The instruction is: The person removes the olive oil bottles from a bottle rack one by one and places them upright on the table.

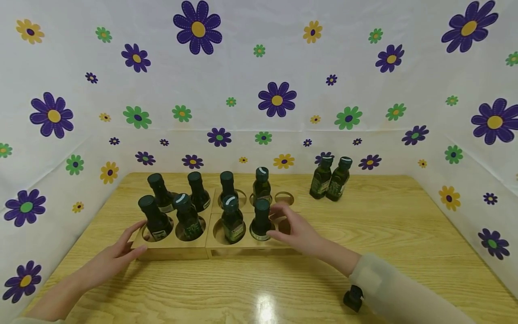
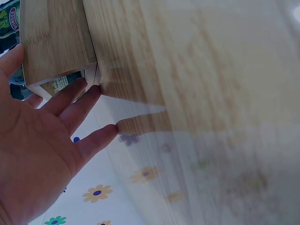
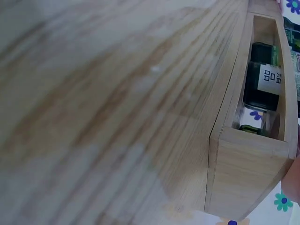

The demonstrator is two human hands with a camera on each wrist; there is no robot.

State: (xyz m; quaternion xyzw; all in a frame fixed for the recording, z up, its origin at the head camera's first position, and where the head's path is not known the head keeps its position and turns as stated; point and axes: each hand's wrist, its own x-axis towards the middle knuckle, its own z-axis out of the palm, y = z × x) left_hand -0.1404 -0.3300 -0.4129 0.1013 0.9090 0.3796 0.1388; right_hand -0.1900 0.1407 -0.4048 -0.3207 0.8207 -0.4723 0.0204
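Note:
Two wooden bottle racks (image 1: 174, 253) stand joined side by side, with several dark green bottles (image 1: 232, 220) upright or slightly tilted in their round holes. At the left end, my left hand (image 1: 117, 256) touches the rack with spread, mostly straight fingers (image 2: 61, 101). My right hand (image 1: 301, 231) reaches over the right end, thumb and fingers loosely curved beside a front-row bottle (image 1: 262, 220). The thumb tip is close to that bottle; whether it touches cannot be told. Through the rack's side opening, a bottle (image 3: 262, 86) with a white label shows in the right wrist view.
Two more dark green bottles (image 1: 340, 180) stand together at the back right of the wooden table (image 1: 384, 234). A flower-patterned white cloth (image 1: 243, 72) encloses the back and sides. A small black object (image 1: 354, 298) is by the right sleeve.

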